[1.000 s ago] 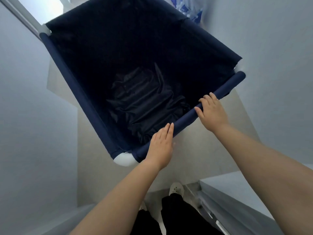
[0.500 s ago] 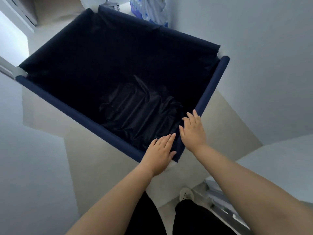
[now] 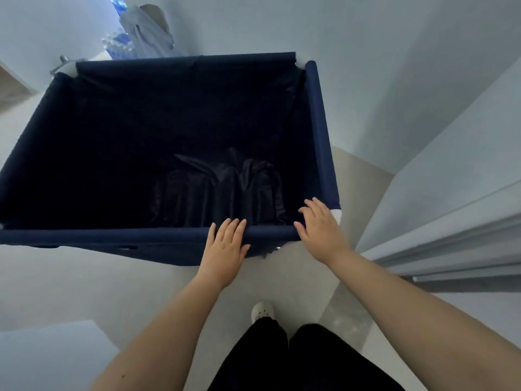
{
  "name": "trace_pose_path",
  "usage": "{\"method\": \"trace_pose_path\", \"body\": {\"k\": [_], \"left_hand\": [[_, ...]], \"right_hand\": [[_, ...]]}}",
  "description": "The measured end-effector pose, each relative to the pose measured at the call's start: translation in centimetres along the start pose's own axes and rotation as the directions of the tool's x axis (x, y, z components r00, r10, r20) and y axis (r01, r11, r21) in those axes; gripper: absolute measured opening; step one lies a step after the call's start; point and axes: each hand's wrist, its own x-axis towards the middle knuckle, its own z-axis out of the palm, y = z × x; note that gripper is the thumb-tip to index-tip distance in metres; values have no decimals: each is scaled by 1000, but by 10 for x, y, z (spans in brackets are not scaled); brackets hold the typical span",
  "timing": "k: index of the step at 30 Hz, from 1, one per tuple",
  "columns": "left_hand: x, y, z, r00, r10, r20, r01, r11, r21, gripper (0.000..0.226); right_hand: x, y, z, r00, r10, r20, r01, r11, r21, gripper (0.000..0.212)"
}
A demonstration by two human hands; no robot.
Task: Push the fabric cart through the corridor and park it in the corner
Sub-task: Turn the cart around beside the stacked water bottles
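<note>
White-walled corridor, pale floor [image 3: 84, 292]. Navy fabric cart [image 3: 84, 153], dark cloth [image 3: 220, 193] inside. Left hand [image 3: 225, 246] and right hand [image 3: 320, 231] grip its near rail.

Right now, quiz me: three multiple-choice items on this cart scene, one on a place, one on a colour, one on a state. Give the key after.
1. Where on the cart do both hands rest?
A. On the far rail
B. On the near rail, toward its right end
C. On the left rail

2. What colour is the cart's fabric?
A. Red
B. Yellow
C. Dark navy blue

3. What lies in the cart?
A. Only some crumpled dark material at the bottom
B. White towels piled to the rim
C. Stacked boxes

Key:
1 B: the left hand and the right hand lie on the near rail, close to the white corner joint.
2 C: the fabric cart has navy walls and rail sleeves.
3 A: only the dark material shows low inside.
</note>
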Motion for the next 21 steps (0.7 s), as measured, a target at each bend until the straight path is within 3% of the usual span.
{"method": "trace_pose_path", "body": {"k": [3, 9, 21], "left_hand": [[-1, -8, 3, 998, -61, -7, 61, 998, 14, 59], [6, -5, 7, 997, -79, -15, 80, 996, 45, 55], [19, 15, 12, 999, -35, 20, 32, 994, 108, 55]], "right_hand": [[-19, -1, 8, 993, -86, 84, 96, 987, -128, 49], [-26, 10, 4, 988, -145, 60, 154, 971, -181, 50], [-32, 27, 4, 994, -101, -39, 93, 983, -161, 36]]}}
